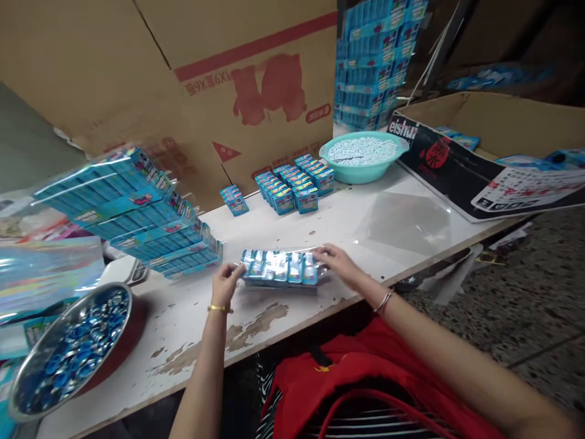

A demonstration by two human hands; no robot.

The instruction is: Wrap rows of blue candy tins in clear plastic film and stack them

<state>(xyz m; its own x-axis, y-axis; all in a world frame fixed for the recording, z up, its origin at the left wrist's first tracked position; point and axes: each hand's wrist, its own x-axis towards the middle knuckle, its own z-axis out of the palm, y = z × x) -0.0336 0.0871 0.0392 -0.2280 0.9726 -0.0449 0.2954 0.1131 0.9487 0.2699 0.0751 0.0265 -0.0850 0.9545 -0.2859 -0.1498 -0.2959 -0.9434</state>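
Note:
A clear plastic-wrapped pack of small blue boxes (pixel 280 268) is held just over the white table (pixel 347 244) near its front edge. My left hand (pixel 225 283) pinches the pack's left end, thumb and fingers closed on it. At the opposite end, my right hand (pixel 337 262) grips the film and the pack's upper right corner. Light glares off the plastic over the middle boxes. Behind the pack stand rows of loose blue boxes (pixel 295 186), with a smaller group of boxes (pixel 234 200) to their left.
Left of my hands leans a stack of wrapped blue packs (pixel 150 213). A metal bowl (pixel 125 305) holds blue-and-silver pieces. A turquoise basin (pixel 361 174) of small white pellets stands at the back, beside an open black carton (pixel 439 164). A clear plastic sheet (pixel 406 219) lies right.

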